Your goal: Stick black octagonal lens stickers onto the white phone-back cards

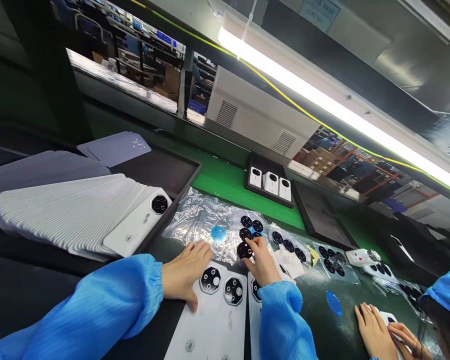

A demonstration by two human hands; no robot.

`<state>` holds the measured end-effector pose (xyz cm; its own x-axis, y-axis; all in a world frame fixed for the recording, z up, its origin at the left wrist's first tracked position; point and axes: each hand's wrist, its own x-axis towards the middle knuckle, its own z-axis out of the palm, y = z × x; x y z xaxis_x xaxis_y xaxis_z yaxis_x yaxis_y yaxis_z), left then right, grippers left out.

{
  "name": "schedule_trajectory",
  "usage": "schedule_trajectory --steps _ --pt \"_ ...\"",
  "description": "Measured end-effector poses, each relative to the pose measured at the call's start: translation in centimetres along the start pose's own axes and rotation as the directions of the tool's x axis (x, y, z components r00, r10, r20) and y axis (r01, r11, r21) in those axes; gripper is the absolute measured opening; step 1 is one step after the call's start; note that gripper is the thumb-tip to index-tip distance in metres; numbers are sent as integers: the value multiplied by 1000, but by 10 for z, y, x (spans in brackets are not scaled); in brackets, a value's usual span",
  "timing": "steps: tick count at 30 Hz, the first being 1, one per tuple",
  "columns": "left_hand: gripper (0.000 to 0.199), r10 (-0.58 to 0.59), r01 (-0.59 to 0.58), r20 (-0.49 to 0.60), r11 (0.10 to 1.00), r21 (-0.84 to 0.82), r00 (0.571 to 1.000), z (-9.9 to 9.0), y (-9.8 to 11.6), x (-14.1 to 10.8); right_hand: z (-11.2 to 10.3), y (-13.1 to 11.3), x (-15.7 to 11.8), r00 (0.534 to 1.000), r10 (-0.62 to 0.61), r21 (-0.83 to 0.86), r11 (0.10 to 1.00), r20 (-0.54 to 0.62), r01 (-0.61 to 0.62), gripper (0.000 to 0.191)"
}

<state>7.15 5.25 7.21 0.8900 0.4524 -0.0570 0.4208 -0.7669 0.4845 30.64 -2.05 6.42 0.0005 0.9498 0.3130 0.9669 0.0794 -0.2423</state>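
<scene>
My right hand (pixel 261 262) pinches a black round lens cover (pixel 244 250) with several small holes, just in front of a group of similar black discs (pixel 252 224) on clear plastic film. My left hand (pixel 185 272) lies with its fingers stretched out at the top left edge of a white phone back panel (pixel 198 320). A second white panel (pixel 230 320) lies right beside it. Both carry a black eight-sided camera area at the top. A third panel (pixel 254 320) is partly hidden by my right forearm.
At left a tray holds a fanned stack of white panels (pixel 60 215). A small black tray (pixel 288 200) with white panels stands at the back. Clear film (pixel 195 215) bears a blue disc (pixel 219 234). On the right, a co-worker's hands (pixel 377 330) handle a white panel.
</scene>
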Motion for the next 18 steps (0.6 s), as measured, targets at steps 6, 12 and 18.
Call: schedule_trajectory --steps 6,12,18 --pt "61 22 -21 37 999 -32 999 -3 1 -3 -24 -16 -10 997 -47 27 998 -67 49 42" --pt "59 -23 31 78 995 -100 997 -8 5 -13 -26 -59 -35 986 -42 144 987 -162 65 37" --pt "55 -48 60 94 990 -124 994 -2 2 -12 -38 -57 -75 974 -140 155 973 -179 169 35"
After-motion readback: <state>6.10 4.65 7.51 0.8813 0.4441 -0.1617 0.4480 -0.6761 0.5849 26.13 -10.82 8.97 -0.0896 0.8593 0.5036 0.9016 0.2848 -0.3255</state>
